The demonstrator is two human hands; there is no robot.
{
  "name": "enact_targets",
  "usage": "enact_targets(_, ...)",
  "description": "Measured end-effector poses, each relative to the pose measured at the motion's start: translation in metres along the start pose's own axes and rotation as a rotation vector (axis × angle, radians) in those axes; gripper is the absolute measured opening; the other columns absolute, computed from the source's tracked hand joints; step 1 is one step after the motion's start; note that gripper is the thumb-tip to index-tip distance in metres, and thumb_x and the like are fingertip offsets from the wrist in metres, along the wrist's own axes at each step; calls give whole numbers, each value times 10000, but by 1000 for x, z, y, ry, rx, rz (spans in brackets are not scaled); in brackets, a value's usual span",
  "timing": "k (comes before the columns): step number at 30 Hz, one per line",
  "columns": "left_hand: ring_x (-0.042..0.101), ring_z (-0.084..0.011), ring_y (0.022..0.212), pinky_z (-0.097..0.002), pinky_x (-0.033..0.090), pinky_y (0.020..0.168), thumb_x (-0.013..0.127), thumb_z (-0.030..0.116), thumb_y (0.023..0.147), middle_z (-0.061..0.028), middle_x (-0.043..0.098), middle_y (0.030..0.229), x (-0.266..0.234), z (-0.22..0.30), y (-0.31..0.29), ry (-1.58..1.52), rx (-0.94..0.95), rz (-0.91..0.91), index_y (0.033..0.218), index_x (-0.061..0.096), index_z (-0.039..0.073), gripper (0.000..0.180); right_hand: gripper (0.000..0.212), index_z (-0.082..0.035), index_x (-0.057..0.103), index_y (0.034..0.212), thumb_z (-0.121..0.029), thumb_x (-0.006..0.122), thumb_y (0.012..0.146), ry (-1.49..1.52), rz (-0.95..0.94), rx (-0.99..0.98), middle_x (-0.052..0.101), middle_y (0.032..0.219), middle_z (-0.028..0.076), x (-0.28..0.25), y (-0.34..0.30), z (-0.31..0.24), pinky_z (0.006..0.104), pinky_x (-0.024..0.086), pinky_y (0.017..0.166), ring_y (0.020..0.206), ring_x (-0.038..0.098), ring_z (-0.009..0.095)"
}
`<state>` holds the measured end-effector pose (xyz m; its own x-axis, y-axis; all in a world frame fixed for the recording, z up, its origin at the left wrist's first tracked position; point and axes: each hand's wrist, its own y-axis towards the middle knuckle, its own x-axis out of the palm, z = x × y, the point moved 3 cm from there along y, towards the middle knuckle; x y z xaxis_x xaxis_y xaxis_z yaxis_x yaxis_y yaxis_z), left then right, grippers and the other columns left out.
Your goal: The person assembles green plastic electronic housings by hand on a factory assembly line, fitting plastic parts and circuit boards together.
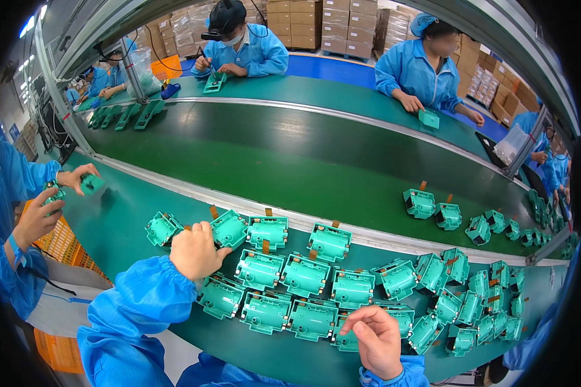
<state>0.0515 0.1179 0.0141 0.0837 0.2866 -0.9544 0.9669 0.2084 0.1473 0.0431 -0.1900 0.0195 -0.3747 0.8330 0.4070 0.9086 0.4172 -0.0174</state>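
My left hand (199, 251) is at the left end of the near table, its fingers and thumb closed on the left side of a green plastic housing (230, 228) with a brown flat tab. Part of that housing is covered by the hand. Another green housing (163, 228) sits just left of my fingers. At the lower middle, my right hand (377, 342) hovers over the front row, loosely curled, thumb and fingers apart, nothing visible in it. It partly hides a housing (346, 335) beneath. More housings (305, 274) stand in rows between my hands.
Many similar housings (468, 306) crowd the right of the table. Beyond a metal rail runs a green conveyor belt (252, 151), with several housings (419, 203) at its right. A co-worker's hands (42, 209) hold green parts at left. Two people work across the belt.
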Motion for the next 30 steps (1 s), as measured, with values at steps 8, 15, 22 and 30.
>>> enact_targets(8, 540, -394, 825, -388, 443, 754, 541, 363, 785, -214, 554, 882, -20, -17, -5, -458, -251, -82, 1131, 403, -1, 521, 143, 35, 513, 876, -79, 541, 795, 9, 10, -13, 566, 751, 123, 1, -3, -3, 309, 445, 662, 700, 552, 194)
enact_targets(15, 401, -376, 1078, -405, 352, 897, 724, 255, 634, -237, 412, 1155, 7, -110, -30, -260, -216, 126, 1235, 350, 79, 730, 130, 22, 516, 937, -45, 498, 827, 44, -86, 78, 553, 810, 86, 4, -4, -4, 256, 416, 692, 746, 519, 145)
enact_targets(22, 443, -335, 1060, -365, 364, 897, 727, 237, 610, -216, 445, 1127, 79, -154, -36, -665, -344, 179, 1230, 345, 7, 764, 128, 23, 515, 934, -52, 499, 830, 36, -43, 89, 553, 792, 87, 4, -5, -4, 263, 425, 686, 729, 528, 149)
enact_targets(30, 413, -325, 1106, -375, 307, 943, 734, 256, 631, -221, 427, 1154, 16, -113, -30, -817, -242, 121, 1249, 298, 15, 793, 123, 19, 520, 929, -46, 504, 825, 14, -51, 87, 553, 801, 81, 6, -5, -3, 261, 425, 695, 741, 529, 145)
